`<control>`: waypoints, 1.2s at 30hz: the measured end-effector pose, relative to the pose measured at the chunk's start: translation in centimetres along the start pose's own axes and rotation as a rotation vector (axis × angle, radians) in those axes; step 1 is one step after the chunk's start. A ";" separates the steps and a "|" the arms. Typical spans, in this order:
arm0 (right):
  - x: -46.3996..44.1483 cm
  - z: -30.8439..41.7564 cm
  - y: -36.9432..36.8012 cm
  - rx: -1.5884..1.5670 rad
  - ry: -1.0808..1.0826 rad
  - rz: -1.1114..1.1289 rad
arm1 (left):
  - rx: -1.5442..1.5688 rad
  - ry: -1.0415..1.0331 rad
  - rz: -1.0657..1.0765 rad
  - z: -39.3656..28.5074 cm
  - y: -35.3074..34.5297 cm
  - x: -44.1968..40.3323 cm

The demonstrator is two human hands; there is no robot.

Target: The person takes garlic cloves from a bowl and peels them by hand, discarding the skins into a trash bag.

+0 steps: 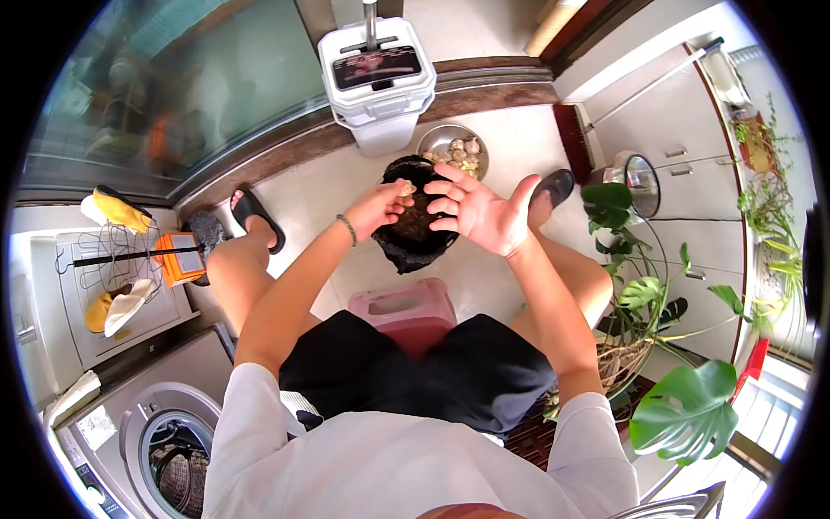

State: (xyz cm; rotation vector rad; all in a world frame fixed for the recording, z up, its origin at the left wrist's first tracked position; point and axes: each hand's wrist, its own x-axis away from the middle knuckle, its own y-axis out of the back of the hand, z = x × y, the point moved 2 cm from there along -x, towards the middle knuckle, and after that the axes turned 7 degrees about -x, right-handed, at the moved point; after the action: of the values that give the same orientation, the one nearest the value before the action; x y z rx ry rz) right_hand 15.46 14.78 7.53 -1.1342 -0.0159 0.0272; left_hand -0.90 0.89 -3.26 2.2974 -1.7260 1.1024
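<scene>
My left hand (377, 210) is closed, pinching a small pale piece of garlic (407, 188) between thumb and fingertips. It is over the left side of a bin lined with a black bag (406, 256). Over the bin's right side my right hand (487, 213) is open, palm up with the fingers spread and nothing in it. Brownish scraps show dimly inside the bin. Just beyond the bin, a round metal bowl (430, 141) on the floor holds several garlic bulbs (458, 154).
A pink stool (402, 305) is between my legs. Behind the bowl stands a white mop bucket (378, 95). Leafy plants (644, 298) and cabinets (692, 186) line the right. To the left are a washing machine (169, 441) and a wire rack with slippers (121, 259).
</scene>
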 end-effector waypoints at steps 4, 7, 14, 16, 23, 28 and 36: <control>0.6 0.0 -1.7 -0.005 0.015 0.111 | -0.074 0.021 -0.065 0.3 -0.2 1.4; 0.8 -0.6 -2.5 -0.023 0.018 0.153 | -0.137 0.009 -0.098 0.3 -0.7 2.8; -0.8 -1.8 -2.5 -0.058 -0.039 0.010 | -0.072 -0.071 -0.037 0.5 -0.6 4.8; -1.3 -1.9 -2.7 -0.042 -0.034 0.010 | -0.068 -0.137 -0.033 0.2 -0.4 4.8; -2.5 -1.5 -0.6 0.143 0.023 -0.109 | 0.022 -0.209 -0.029 -1.2 -0.2 4.6; -3.3 -2.4 3.2 0.913 0.125 -0.311 | 0.035 -0.215 0.019 -2.3 -1.0 4.2; -6.4 -4.1 5.6 1.054 0.254 -0.398 | -0.141 -0.200 -0.022 -2.7 -0.9 2.8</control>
State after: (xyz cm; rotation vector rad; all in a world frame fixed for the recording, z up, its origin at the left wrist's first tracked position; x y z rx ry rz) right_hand 9.09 13.20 0.72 -0.0605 0.0007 -0.4201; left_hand -1.17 0.20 0.64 2.4017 -1.7748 0.7416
